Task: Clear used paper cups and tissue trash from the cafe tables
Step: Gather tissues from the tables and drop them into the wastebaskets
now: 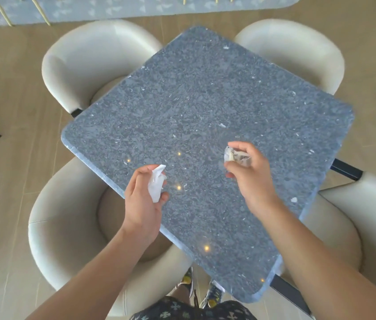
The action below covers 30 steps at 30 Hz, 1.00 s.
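Observation:
A square grey speckled stone table (205, 93) fills the middle of the view, turned like a diamond. Over its near-left edge my left hand (142, 199) is closed around a crumpled white tissue (155, 184), which sticks out past my fingers. Above the near-right part of the tabletop, my right hand (249, 172) grips a crushed paper wad (236, 156), whitish with dark print. No cups are in view.
Cream upholstered chairs stand around the table: far left (85, 63), far right (298, 49), near left (66, 227) and near right (355, 215). A grey patterned rug (136, 8) lies beyond on the wooden floor. My feet (201, 289) stand at the table's near corner.

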{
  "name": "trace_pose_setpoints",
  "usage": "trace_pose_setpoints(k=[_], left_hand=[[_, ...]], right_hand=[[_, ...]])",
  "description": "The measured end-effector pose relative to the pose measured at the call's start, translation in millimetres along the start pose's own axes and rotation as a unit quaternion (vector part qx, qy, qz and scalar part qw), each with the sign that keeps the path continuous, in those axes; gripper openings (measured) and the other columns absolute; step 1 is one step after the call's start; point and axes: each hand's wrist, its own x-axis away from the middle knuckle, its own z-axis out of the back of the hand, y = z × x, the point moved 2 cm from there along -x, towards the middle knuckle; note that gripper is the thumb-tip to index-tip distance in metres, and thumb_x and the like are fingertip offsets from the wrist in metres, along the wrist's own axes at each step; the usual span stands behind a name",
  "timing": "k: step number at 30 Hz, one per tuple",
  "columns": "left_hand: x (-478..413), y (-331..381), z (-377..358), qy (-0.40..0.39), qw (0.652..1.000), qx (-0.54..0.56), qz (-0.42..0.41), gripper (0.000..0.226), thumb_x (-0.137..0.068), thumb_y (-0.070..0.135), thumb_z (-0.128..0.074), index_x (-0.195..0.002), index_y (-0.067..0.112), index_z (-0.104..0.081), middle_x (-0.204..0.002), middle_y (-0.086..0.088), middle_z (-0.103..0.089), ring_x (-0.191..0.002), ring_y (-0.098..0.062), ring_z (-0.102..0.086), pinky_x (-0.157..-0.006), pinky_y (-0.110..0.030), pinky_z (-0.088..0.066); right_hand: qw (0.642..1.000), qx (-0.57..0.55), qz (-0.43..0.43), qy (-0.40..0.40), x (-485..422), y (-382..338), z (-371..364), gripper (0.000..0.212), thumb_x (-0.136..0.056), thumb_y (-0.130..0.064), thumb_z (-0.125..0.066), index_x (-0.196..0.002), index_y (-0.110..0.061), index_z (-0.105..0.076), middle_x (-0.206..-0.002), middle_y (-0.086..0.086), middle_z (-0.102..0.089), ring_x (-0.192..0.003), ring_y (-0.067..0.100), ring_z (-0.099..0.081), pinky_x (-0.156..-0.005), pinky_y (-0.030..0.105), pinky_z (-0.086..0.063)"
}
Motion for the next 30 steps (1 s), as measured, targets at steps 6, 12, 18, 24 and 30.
trace_pose_setpoints(k=[6, 12, 18, 24, 30], left_hand=[[21, -1, -8, -0.024, 0.999, 0.037, -0.005, 0.012, -0.103, 0.019, -0.052, -0.104, 0.016, -0.064, -0.099, -0.002, -0.063, -0.072, -0.012, -0.060, -0.056, -0.024, -0.046], [58, 4, 5, -0.003, 0.996, 0.069, -0.054, 0.013, -0.103, 0.021, -0.053, -0.106, 0.016, -0.064, -0.104, -0.004, -0.062, -0.077, -0.014, -0.059, -0.063, -0.028, -0.042], [125, -3, 59, 0.109, 0.981, 0.103, -0.120, 0.015, -0.103, 0.020, -0.052, -0.106, 0.016, -0.066, -0.096, 0.000, -0.065, -0.076, -0.010, -0.061, -0.060, -0.026, -0.041], [218, -22, 142, 0.243, 0.938, 0.171, -0.177, 0.015, -0.098, 0.022, -0.056, -0.094, 0.021, -0.070, -0.090, 0.000, -0.065, -0.078, -0.012, -0.060, -0.057, -0.025, -0.039], [321, -48, 238, 0.366, 0.874, 0.229, -0.224, 0.019, -0.096, 0.021, -0.055, -0.087, 0.027, -0.071, -0.094, 0.001, -0.065, -0.079, -0.012, -0.061, -0.065, -0.028, -0.041]], right_hand=[[0.996, -0.087, 0.006, -0.009, 36, -26, 24, 0.045, -0.087, 0.003, -0.072, -0.099, -0.041, -0.074, -0.112, 0.007, -0.072, -0.090, 0.026, -0.071, -0.067, 0.024, -0.055], [0.991, -0.097, 0.049, -0.076, 57, -44, 16, 0.049, -0.086, 0.007, -0.071, -0.097, -0.041, -0.074, -0.108, 0.001, -0.069, -0.105, 0.035, -0.070, -0.067, 0.024, -0.055], [0.965, -0.110, 0.067, -0.229, 106, -52, -26, 0.040, -0.082, -0.001, -0.072, -0.103, -0.035, -0.073, -0.109, 0.005, -0.068, -0.100, 0.034, -0.069, -0.066, 0.024, -0.056], [0.916, -0.076, 0.066, -0.387, 195, -46, -88, 0.041, -0.086, 0.009, -0.070, -0.104, -0.028, -0.071, -0.108, 0.006, -0.067, -0.097, 0.035, -0.068, -0.066, 0.023, -0.055], [0.843, -0.033, 0.060, -0.534, 314, -34, -155, 0.041, -0.088, 0.006, -0.069, -0.105, -0.030, -0.072, -0.103, -0.001, -0.070, -0.091, 0.021, -0.068, -0.071, 0.028, -0.056]])
